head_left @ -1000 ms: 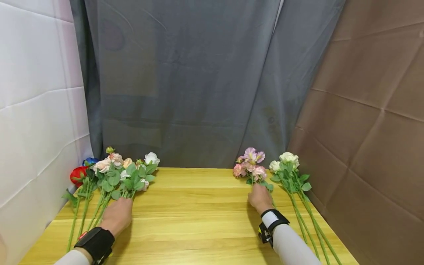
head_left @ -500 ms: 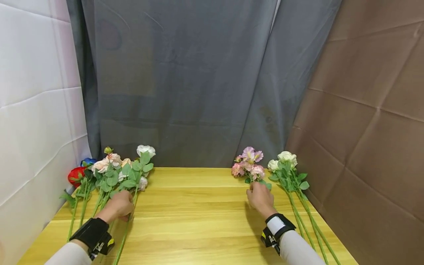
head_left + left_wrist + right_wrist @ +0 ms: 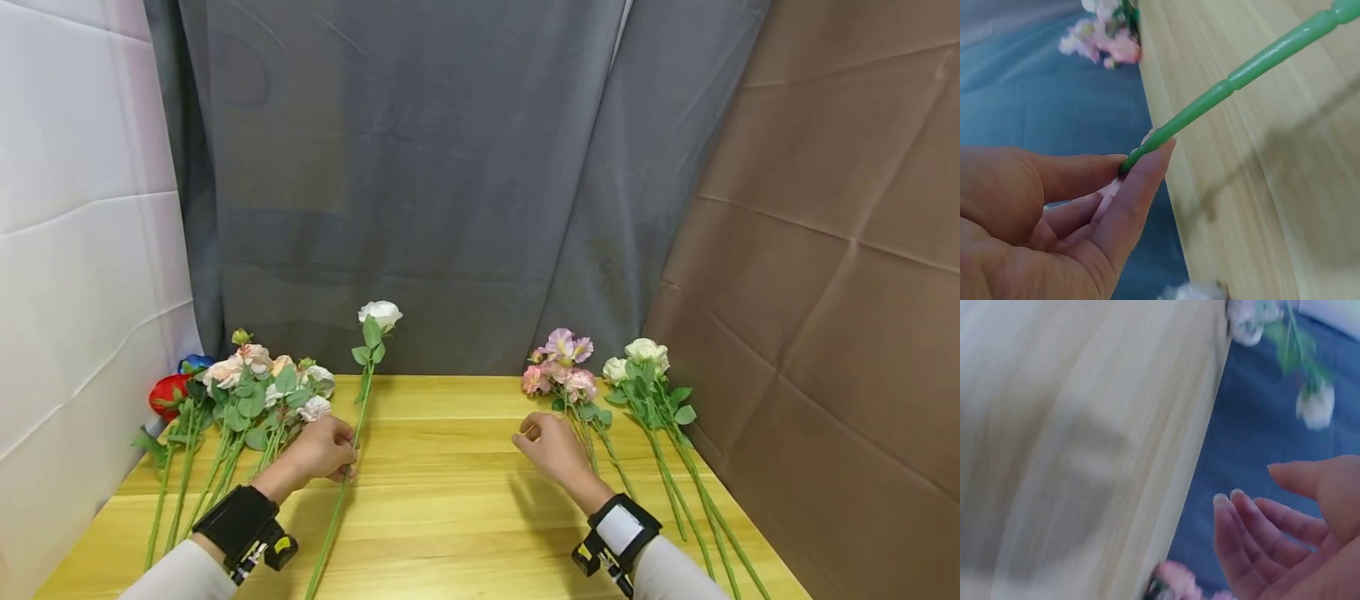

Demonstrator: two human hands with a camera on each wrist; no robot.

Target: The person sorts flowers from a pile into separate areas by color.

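My left hand (image 3: 324, 451) pinches the green stem (image 3: 1200, 103) of a white rose (image 3: 380, 314) between thumb and fingertips. The rose stands raised, its bloom against the grey curtain and its long stem slanting down toward me. My right hand (image 3: 553, 447) holds nothing; in the right wrist view its fingers (image 3: 1250, 534) are loosely bent, with the thumb apart from them. It hovers just left of the stems of a pink and lilac flower bunch (image 3: 562, 367). Beyond that bunch lie cream-white roses (image 3: 645, 357) with long stems.
On the left of the wooden table (image 3: 450, 517) lie peach and white flowers (image 3: 255, 379), a red flower (image 3: 168, 395) and a blue one (image 3: 197, 363). A grey curtain (image 3: 420, 183) hangs behind, a white cloth (image 3: 82, 250) at left and a brown cloth (image 3: 832, 275) at right.
My left hand has drawn the white rose out of the left pile, lifting it and moving right. My right hand has come off the pink bunch's stems and shifted left.
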